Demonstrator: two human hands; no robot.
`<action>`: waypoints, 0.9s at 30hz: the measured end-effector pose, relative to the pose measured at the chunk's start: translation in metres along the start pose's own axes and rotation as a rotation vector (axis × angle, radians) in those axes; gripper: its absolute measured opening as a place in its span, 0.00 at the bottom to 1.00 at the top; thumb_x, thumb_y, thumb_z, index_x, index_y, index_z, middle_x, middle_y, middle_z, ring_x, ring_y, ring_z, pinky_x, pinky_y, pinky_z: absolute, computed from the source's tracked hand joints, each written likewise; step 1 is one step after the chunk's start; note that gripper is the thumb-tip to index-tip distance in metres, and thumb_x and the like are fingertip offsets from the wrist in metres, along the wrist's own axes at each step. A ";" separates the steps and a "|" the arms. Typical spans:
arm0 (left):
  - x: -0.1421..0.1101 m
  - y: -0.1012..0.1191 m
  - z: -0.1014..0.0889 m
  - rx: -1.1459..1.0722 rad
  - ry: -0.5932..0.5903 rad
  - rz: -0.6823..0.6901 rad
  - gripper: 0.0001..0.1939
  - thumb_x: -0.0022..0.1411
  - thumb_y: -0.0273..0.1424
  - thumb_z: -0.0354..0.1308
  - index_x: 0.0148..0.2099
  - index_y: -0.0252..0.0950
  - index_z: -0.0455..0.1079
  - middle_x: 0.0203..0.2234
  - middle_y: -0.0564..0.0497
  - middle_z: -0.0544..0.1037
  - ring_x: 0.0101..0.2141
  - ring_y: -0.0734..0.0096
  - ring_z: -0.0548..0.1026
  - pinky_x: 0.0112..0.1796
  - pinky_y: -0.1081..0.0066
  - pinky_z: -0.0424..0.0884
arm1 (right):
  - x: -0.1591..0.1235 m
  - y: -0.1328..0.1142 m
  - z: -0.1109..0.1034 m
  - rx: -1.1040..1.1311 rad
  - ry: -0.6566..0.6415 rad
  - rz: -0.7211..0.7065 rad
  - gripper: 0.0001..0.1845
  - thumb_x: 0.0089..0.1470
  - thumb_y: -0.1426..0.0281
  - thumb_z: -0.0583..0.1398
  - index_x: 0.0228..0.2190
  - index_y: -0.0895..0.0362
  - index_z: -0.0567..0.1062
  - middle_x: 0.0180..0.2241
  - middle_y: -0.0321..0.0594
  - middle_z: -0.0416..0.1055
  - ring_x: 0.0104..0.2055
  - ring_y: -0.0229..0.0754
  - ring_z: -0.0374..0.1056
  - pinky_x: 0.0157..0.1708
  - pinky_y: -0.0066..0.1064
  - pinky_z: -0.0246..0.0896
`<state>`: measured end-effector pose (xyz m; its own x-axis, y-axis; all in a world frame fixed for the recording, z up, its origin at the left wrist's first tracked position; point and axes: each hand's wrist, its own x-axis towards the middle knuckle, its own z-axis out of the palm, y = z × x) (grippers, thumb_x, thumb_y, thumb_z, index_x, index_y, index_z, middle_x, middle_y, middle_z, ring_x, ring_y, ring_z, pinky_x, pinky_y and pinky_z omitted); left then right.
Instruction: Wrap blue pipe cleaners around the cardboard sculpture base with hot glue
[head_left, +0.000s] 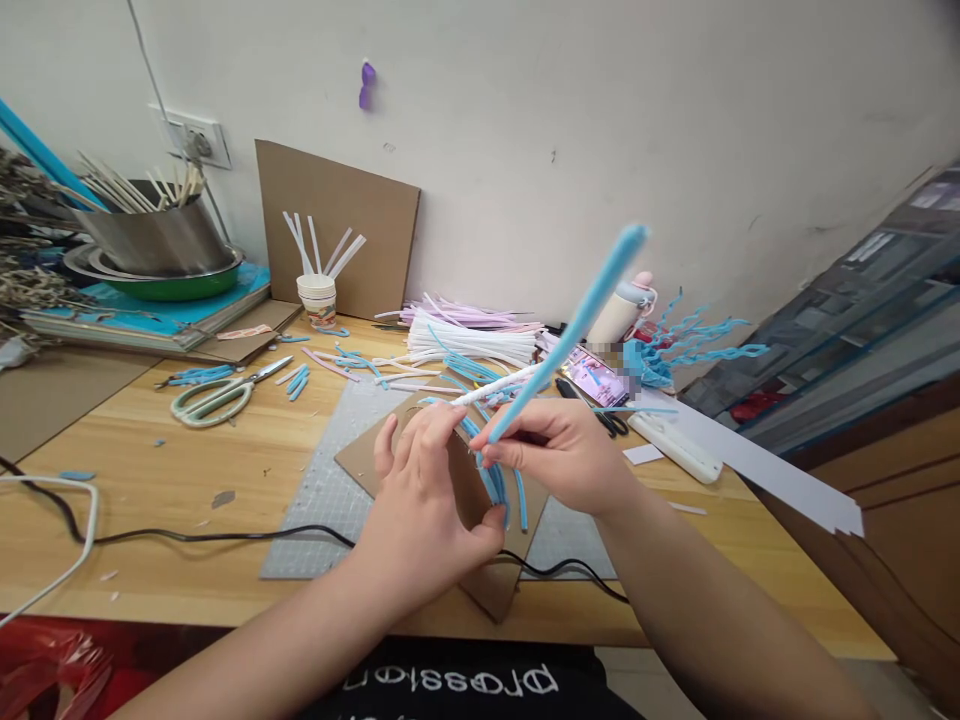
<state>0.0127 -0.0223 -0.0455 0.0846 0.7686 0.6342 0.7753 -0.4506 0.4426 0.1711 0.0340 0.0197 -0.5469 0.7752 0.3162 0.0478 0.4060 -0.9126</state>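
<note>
Right hand [566,450] pinches the blue stem [582,314] near its lower end, fingertips closed; the stem slants up over the cardboard [364,455]; left hand [420,500] spans the blue strips [491,482], thumb at their lower ends, fingers by the white stem [499,385]; contact there partly hidden. Judged: blue stem light, soft-skinned, bendable, may kink if squeezed; best held low, between 2 fingertips.
</note>
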 end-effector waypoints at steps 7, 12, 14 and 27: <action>-0.001 0.001 0.001 0.004 -0.007 -0.001 0.42 0.48 0.34 0.61 0.63 0.38 0.47 0.57 0.41 0.67 0.60 0.54 0.64 0.64 0.46 0.42 | 0.001 0.006 -0.002 0.028 0.065 0.067 0.03 0.49 0.70 0.67 0.29 0.53 0.83 0.26 0.35 0.77 0.29 0.38 0.72 0.31 0.32 0.70; -0.001 0.002 0.002 0.007 -0.013 0.013 0.42 0.49 0.34 0.61 0.63 0.38 0.47 0.57 0.42 0.67 0.61 0.54 0.63 0.64 0.47 0.42 | 0.004 0.009 -0.004 -0.161 0.100 -0.025 0.02 0.50 0.68 0.67 0.27 0.53 0.82 0.29 0.37 0.72 0.32 0.38 0.67 0.28 0.31 0.63; -0.001 0.002 0.002 0.009 -0.015 0.015 0.41 0.49 0.34 0.61 0.63 0.39 0.47 0.57 0.42 0.67 0.61 0.55 0.62 0.64 0.48 0.42 | 0.006 0.010 -0.005 -0.188 0.109 -0.050 0.04 0.50 0.65 0.68 0.28 0.52 0.82 0.30 0.37 0.68 0.32 0.38 0.65 0.27 0.31 0.60; -0.004 0.003 0.003 -0.004 -0.002 0.041 0.40 0.49 0.31 0.62 0.61 0.40 0.48 0.58 0.39 0.66 0.62 0.52 0.61 0.62 0.44 0.45 | 0.017 0.014 -0.009 -0.190 0.083 0.000 0.06 0.49 0.66 0.68 0.26 0.55 0.79 0.28 0.34 0.65 0.27 0.35 0.56 0.24 0.29 0.52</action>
<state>0.0165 -0.0251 -0.0481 0.1177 0.7504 0.6504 0.7688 -0.4834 0.4186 0.1699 0.0573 0.0150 -0.4767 0.8091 0.3438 0.2091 0.4842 -0.8496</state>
